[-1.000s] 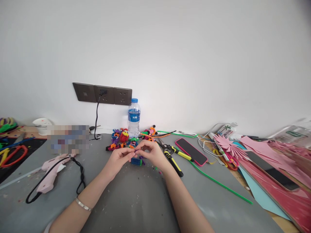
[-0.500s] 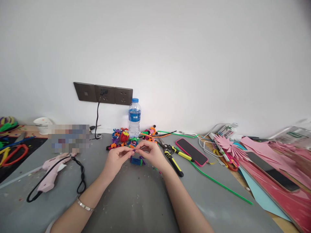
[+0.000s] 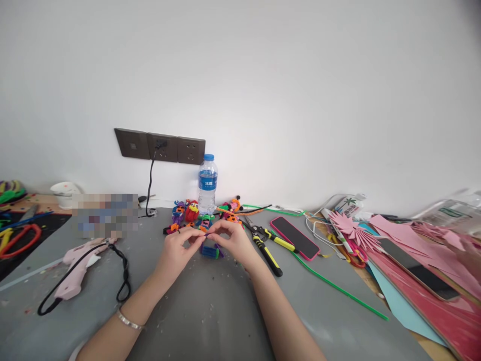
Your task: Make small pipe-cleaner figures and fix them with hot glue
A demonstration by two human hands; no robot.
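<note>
My left hand (image 3: 180, 250) and my right hand (image 3: 235, 244) meet over the grey work surface, thumbs and forefingers pinched together. Between the fingertips shows a short bit of purple pipe cleaner (image 3: 206, 234), mostly covered by the fingers. Just below them lies a small blue and green piece (image 3: 209, 251) with purple beside it. Several fuzzy pipe-cleaner figures stand behind my hands, among them a red one (image 3: 192, 210) and a purple one (image 3: 178, 212). To the right of my right hand are yellow-and-black pliers or cutters (image 3: 268, 254), partly open.
A water bottle (image 3: 207, 188) stands against the wall. On the left lies a pink glue gun (image 3: 80, 265) with a black cord. Rightward are a pink-edged phone (image 3: 295, 238), a long green pipe cleaner (image 3: 338, 288), a dark phone (image 3: 419, 269) and pink paper. Another person's hand (image 3: 469, 258) shows at the right edge.
Both hands keep their pinch at nearly the same spot, with slight finger shifts. The view has moved a little. Another person's hand has appeared at the right edge.
</note>
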